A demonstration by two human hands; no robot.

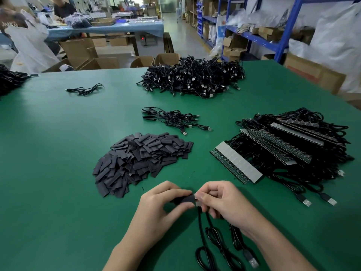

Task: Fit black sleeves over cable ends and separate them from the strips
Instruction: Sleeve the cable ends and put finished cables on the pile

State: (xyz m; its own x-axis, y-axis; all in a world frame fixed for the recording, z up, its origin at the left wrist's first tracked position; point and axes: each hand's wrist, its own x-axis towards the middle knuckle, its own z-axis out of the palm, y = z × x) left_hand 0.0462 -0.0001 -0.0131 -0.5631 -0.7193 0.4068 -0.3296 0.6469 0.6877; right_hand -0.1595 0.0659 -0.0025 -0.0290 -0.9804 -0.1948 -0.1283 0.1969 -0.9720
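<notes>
My left hand (pixel 162 204) pinches a black sleeve (pixel 185 200) low in the middle of the green table (pixel 58 153). My right hand (pixel 220 200) pinches the grey cable end (pixel 197 200) right where it meets the sleeve's mouth. The black cable (pixel 207 241) hangs from my right hand and coils toward me, ending in a USB plug (pixel 252 260). A heap of loose black sleeves (pixel 140 159) lies to the left ahead of my hands. Strips with cables attached (pixel 283 145) are stacked at the right.
A few sleeved cables (pixel 175 120) lie mid-table. A big pile of black USB cables (pixel 195 77) sits at the far side, one loose cable (pixel 84 89) far left. Cardboard boxes (pixel 93 55), blue shelving (pixel 254 36) and people at another bench stand beyond the table.
</notes>
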